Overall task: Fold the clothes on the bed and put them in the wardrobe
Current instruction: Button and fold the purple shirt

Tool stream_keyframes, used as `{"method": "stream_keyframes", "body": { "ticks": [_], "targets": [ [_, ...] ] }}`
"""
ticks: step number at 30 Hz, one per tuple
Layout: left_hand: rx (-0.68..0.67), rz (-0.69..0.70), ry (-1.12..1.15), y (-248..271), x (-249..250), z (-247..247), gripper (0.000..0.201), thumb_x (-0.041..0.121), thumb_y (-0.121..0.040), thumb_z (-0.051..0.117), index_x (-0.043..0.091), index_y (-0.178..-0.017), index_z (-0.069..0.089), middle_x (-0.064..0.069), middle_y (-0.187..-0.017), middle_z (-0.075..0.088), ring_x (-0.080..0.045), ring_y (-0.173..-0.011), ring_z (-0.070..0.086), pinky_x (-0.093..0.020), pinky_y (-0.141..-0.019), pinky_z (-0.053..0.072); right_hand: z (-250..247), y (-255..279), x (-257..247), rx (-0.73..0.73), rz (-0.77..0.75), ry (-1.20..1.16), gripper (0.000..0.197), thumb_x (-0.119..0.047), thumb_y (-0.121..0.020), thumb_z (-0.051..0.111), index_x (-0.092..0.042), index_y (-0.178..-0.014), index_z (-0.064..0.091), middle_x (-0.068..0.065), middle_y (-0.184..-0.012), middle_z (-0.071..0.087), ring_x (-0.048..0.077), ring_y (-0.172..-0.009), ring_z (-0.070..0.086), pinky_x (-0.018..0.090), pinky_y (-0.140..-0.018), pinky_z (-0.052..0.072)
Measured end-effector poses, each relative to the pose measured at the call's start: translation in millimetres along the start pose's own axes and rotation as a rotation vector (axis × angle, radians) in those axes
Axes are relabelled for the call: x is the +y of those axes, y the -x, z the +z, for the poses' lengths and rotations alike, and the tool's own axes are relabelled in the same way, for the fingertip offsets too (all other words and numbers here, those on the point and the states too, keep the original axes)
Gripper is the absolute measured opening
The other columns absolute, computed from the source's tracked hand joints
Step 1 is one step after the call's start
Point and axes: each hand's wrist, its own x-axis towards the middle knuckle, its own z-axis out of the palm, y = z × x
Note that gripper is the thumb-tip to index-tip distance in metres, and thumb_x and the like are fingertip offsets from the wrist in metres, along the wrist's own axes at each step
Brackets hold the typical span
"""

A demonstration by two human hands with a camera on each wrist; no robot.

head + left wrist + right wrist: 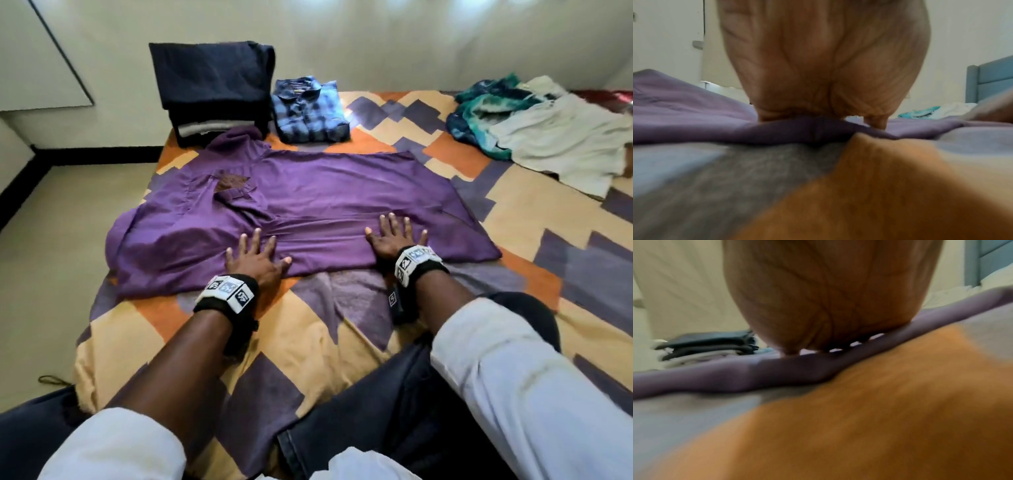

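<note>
Under both palms lies the purple garment (308,192), spread flat across the bed (342,342). The left hand (255,258) and right hand (394,236) rest on its near edge, fingers straight and splayed, grasping nothing; they seem to be pressing creases out so a fold will lie clean. Beyond the left hand's fingertips sit a dark folded stack (212,92) and a folded blue plaid shirt (310,109), probably set aside as finished. Far off to the right hand's outer side lies an unfolded teal and white heap (534,120), likely waiting its turn.
</note>
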Motion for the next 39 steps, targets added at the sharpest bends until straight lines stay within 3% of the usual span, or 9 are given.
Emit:
{"method": "stream_keyframes", "body": {
  "ticks": [8,13,17,21,25,29,31,35,39],
  "targets": [
    [0.065,0.047,-0.105,-11,19,-9,0.086,0.069,-0.090,0.044,0.031,-0.158,0.008,-0.002,-0.166,-0.008,-0.028,-0.152,-0.012,-0.058,-0.120,-0.001,-41,-17,50,0.316,0.180,-0.045,0.076,-0.057,-0.099,0.025,-0.016,-0.156,-0.001,0.008,-0.163,-0.011,0.033,-0.149,-0.013,0.059,-0.117,-0.004],
    [-0.052,0.064,-0.043,-22,23,-1,0.095,0.083,-0.082,0.040,0.042,-0.155,-0.005,0.006,-0.163,-0.021,-0.026,-0.150,-0.020,-0.063,-0.115,-0.008,-6,-22,26,0.048,0.047,-0.013,0.084,-0.075,-0.090,0.022,-0.029,-0.155,-0.005,-0.004,-0.162,-0.015,0.026,-0.149,-0.012,0.058,-0.115,-0.005],
    [0.053,0.130,0.190,-15,-3,-13,0.083,0.063,-0.092,0.048,0.032,-0.158,0.008,-0.003,-0.166,-0.008,-0.028,-0.152,-0.009,-0.049,-0.120,-0.003,-23,-25,31,0.177,0.208,-0.072,0.093,-0.069,-0.092,0.030,-0.005,-0.155,0.004,0.012,-0.163,-0.005,0.032,-0.149,-0.007,0.055,-0.119,-0.001],
    [0.247,0.037,0.017,-8,-61,-25,0.065,0.044,-0.102,0.040,0.017,-0.157,0.019,-0.011,-0.165,0.005,-0.032,-0.152,0.002,-0.047,-0.122,0.006,-19,-17,-40,0.480,-0.295,0.036,0.060,-0.032,-0.089,0.060,0.001,-0.135,0.044,0.028,-0.149,0.031,0.043,-0.139,0.028,0.047,-0.115,0.023],
    [0.128,-0.081,-0.079,-1,-114,-25,0.079,0.064,-0.097,0.032,0.022,-0.159,0.007,-0.009,-0.166,-0.002,-0.030,-0.152,-0.006,-0.044,-0.122,-0.005,3,2,-155,0.295,-0.782,-0.118,0.014,-0.017,-0.086,0.057,-0.008,-0.090,0.067,0.018,-0.099,0.066,0.037,-0.090,0.062,0.040,-0.075,0.050],
    [0.091,-0.106,-0.067,-9,-123,-21,0.097,0.075,-0.090,0.031,0.014,-0.158,-0.001,-0.009,-0.165,-0.009,-0.028,-0.151,-0.012,-0.042,-0.122,-0.008,31,-4,-239,0.121,-1.041,0.081,0.026,-0.035,-0.092,0.050,-0.016,-0.093,0.069,0.011,-0.103,0.067,0.031,-0.095,0.062,0.041,-0.080,0.050],
    [0.105,-0.109,-0.059,-11,-125,-16,0.100,0.077,-0.088,0.032,0.013,-0.158,-0.001,-0.008,-0.165,-0.010,-0.028,-0.151,-0.014,-0.042,-0.122,-0.009,29,-27,-251,0.178,-0.923,0.224,0.032,-0.039,-0.090,0.048,-0.016,-0.095,0.070,0.011,-0.108,0.068,0.030,-0.100,0.063,0.038,-0.083,0.051],
    [0.117,-0.111,-0.045,-12,-123,-13,0.104,0.078,-0.087,0.032,0.009,-0.157,-0.004,-0.009,-0.165,-0.012,-0.026,-0.151,-0.015,-0.041,-0.122,-0.010,-6,-76,-236,0.364,-0.189,0.306,0.042,-0.034,-0.092,0.051,-0.007,-0.124,0.062,0.024,-0.135,0.050,0.038,-0.124,0.045,0.042,-0.101,0.035],
    [0.135,-0.093,-0.048,-13,-125,-11,0.105,0.078,-0.088,0.028,0.006,-0.156,-0.006,-0.011,-0.164,-0.012,-0.028,-0.151,-0.015,-0.041,-0.121,-0.012,-2,-78,-263,0.518,-0.477,0.148,0.033,-0.023,-0.085,0.057,-0.003,-0.110,0.062,0.023,-0.117,0.055,0.039,-0.109,0.049,0.043,-0.090,0.042]
  ]
}}
